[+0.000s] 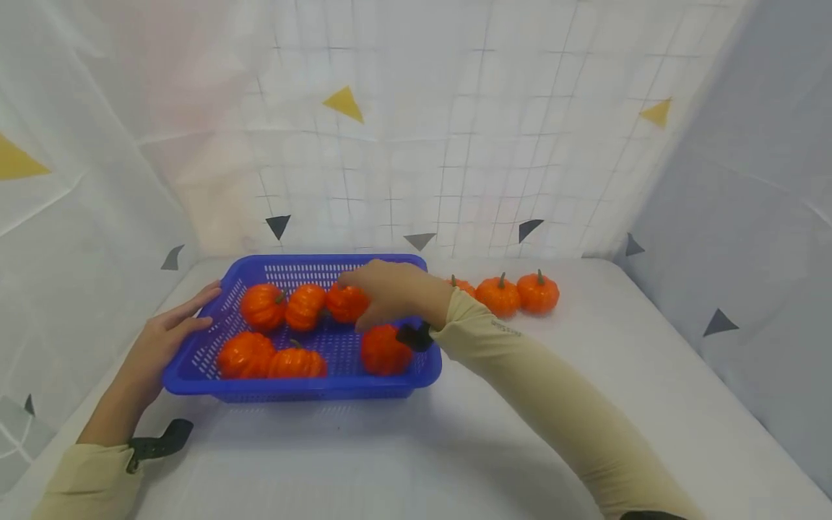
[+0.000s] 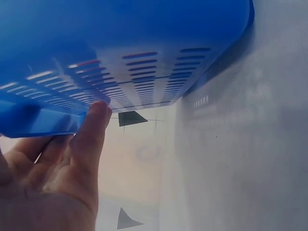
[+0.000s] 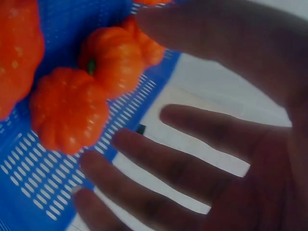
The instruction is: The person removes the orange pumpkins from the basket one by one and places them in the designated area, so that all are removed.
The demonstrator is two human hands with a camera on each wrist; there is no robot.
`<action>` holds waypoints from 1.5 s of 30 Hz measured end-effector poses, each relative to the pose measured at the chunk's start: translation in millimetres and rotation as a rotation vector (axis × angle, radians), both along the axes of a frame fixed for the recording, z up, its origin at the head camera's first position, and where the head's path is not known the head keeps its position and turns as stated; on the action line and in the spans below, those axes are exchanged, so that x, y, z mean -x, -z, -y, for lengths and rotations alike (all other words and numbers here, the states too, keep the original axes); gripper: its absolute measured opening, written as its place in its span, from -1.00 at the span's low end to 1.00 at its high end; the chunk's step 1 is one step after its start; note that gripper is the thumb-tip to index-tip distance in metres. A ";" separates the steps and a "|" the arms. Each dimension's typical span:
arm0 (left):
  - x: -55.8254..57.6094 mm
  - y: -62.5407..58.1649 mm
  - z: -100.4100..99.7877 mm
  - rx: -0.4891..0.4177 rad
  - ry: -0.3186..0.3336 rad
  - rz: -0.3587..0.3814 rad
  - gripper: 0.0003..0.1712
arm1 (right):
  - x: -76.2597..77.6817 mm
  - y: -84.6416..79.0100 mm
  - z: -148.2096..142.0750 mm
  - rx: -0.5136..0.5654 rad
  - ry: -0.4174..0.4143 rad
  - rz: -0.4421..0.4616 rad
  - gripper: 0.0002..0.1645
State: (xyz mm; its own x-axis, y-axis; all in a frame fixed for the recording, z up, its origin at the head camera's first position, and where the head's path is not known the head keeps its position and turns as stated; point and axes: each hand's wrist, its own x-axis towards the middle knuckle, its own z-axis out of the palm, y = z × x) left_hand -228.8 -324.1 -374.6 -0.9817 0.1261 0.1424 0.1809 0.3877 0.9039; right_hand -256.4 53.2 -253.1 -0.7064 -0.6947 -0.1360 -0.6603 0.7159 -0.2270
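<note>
A blue slotted plastic basket (image 1: 299, 385) holds several small orange pumpkins (image 1: 263, 307). My left hand (image 1: 159, 347) is at the basket's left side and grips the rim, thumb over the top edge. In the left wrist view, a fingertip (image 2: 99, 109) touches the slotted outer wall under the rim. Above the basket's right part is my right hand (image 1: 390, 289), its fingers spread and nothing in the palm. It partly covers a pumpkin (image 1: 347, 303) at the back. The right wrist view shows the fingers apart from the pumpkins (image 3: 70, 109).
Three more orange pumpkins stand in a row on the white table (image 1: 520, 375) behind the right forearm, including the rightmost pumpkin (image 1: 538, 293). A white gridded sheet (image 1: 416, 144) hangs behind the table, with plain sheets at both sides.
</note>
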 end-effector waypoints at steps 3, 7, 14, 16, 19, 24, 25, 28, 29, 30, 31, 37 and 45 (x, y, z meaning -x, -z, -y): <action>-0.5 1.4 0.3 -0.005 0.001 -0.005 -0.36 | 1.8 10.3 8.5 -0.093 0.019 0.027 -0.18; -1.6 2.3 0.1 -0.017 0.002 0.002 -0.37 | 2.5 22.7 14.2 -0.165 0.032 0.034 -0.18; 0.3 1.9 -3.3 -0.025 0.007 -0.002 -0.37 | -2.8 37.3 14.2 -0.242 0.080 0.083 -0.22; 0.5 1.8 -3.7 -0.018 0.006 -0.002 -0.36 | -5.1 41.9 14.2 -0.262 0.088 0.090 -0.38; 0.9 2.0 -3.9 -0.006 0.005 -0.002 -0.36 | -7.1 48.6 15.1 -0.302 0.094 0.072 -0.59; 1.4 2.0 -4.6 -0.009 0.002 0.008 -0.35 | -8.1 56.3 16.5 -0.378 0.112 0.050 -0.73; 1.3 1.8 -4.7 -0.011 0.000 0.009 -0.35 | -8.3 57.0 16.6 -0.385 0.116 0.050 -0.73; 1.0 1.5 -4.8 -0.009 -0.004 0.007 -0.35 | -7.9 58.3 17.0 -0.407 0.113 0.038 -0.72; 0.9 1.6 -4.7 -0.010 -0.006 0.007 -0.35 | -7.9 58.3 17.3 -0.412 0.114 0.038 -0.70; 0.7 1.8 -4.4 -0.009 -0.008 0.006 -0.34 | -7.8 58.5 17.6 -0.415 0.116 0.040 -0.69; 0.5 2.0 -4.1 -0.007 -0.009 0.004 -0.34 | -7.9 58.6 18.0 -0.419 0.117 0.041 -0.69; -0.3 2.5 -2.2 0.017 -0.013 0.000 -0.35 | -6.6 60.1 19.8 -0.418 0.130 0.053 -0.62; 0.8 1.9 -1.2 -0.022 -0.010 0.009 -0.35 | -0.8 60.4 15.2 -0.316 0.109 0.035 -0.51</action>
State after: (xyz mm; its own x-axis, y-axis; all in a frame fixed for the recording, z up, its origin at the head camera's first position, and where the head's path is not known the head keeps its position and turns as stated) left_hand -229.6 -322.9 -376.5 -0.9842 0.1134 0.1360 0.1689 0.3698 0.9136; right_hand -255.7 38.0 -313.5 -0.7649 -0.5350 -0.3587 -0.5720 0.8202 -0.0036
